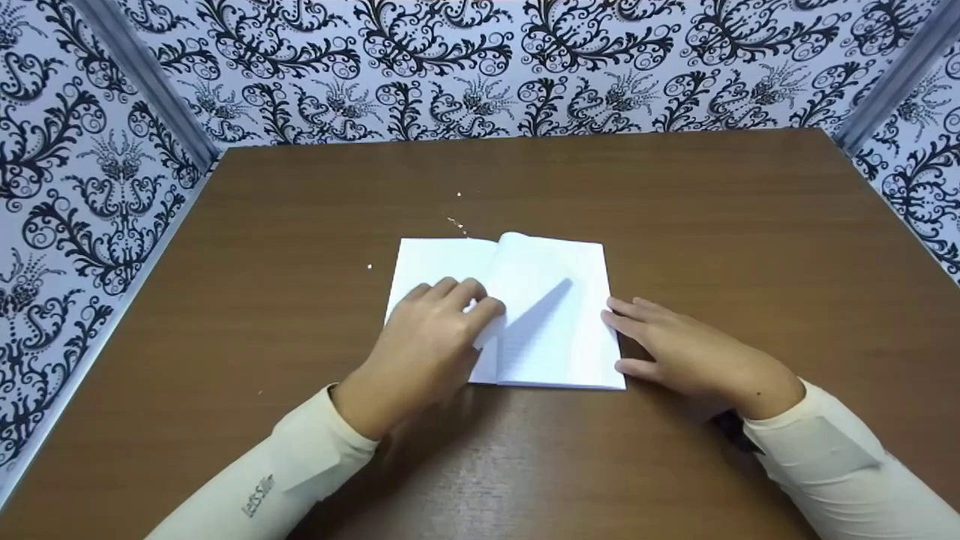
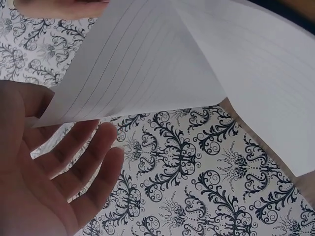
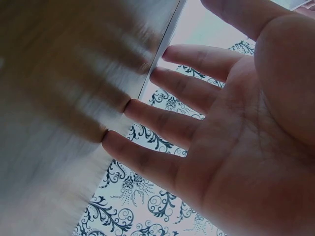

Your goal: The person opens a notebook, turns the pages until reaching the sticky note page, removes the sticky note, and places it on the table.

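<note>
An open notebook (image 1: 555, 330) with lined white pages lies near the middle of the brown table. My left hand (image 1: 431, 330) is over its left half and pinches the corner of a lined page (image 2: 128, 73) between thumb and index finger. That page is lifted and bent in the left wrist view, with the other fingers loosely bent below it. My right hand (image 1: 690, 349) lies at the notebook's right edge, fingers extended, fingertips touching the edge. In the right wrist view its fingers (image 3: 162, 120) are spread and reach the tabletop, and the palm holds nothing.
Small white scraps (image 1: 457, 223) lie on the table (image 1: 712, 217) behind the notebook, and another white bit (image 1: 369, 266) is to its left. Walls with black-and-white scroll patterns (image 1: 480, 67) stand around the table's back and sides.
</note>
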Tool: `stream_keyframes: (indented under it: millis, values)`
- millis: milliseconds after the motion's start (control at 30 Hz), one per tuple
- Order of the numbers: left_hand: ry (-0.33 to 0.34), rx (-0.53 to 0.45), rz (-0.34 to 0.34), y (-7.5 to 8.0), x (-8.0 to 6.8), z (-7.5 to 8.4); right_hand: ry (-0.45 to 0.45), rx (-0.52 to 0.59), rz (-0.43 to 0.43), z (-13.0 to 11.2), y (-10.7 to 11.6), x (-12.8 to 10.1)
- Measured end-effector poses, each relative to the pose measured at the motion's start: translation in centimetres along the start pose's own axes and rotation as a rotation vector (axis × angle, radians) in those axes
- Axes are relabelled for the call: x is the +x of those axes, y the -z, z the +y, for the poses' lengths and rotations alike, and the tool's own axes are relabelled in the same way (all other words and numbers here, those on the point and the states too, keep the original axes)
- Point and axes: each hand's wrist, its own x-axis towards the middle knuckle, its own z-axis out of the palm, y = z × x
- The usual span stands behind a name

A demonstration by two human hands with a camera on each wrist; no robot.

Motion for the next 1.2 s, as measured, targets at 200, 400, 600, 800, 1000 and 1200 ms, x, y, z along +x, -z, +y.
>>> stream_keyframes:
  millis: [200, 400, 600, 800, 1000, 1200]
  values:
    - [0.112, 0.077, 0.094, 0.3, -0.7, -0.5, -0.003, -0.002, 0.003, -0.1, 0.1, 0.0]
    - [0.208, 0.106, 0.127, 0.5, -1.5, -0.9, -0.019, 0.006, -0.009, -0.1, 0.3, 0.0]
    - [0.241, 0.112, 0.136, 0.4, -2.2, -1.3, -0.016, -0.003, -0.004, -0.1, 0.1, 0.0]
    - [0.244, 0.122, 0.131, 0.2, -2.6, -1.7, -0.018, -0.002, -0.011, 0.0, -0.1, 0.0]
    - [0.246, 0.122, 0.1, 0.1, -2.9, -2.0, -0.022, 0.0, -0.029, -0.1, 0.0, 0.0]
    - [0.267, 0.132, 0.057, -0.2, -3.5, -2.6, -0.02, 0.003, -0.027, -0.1, 0.1, -0.1]
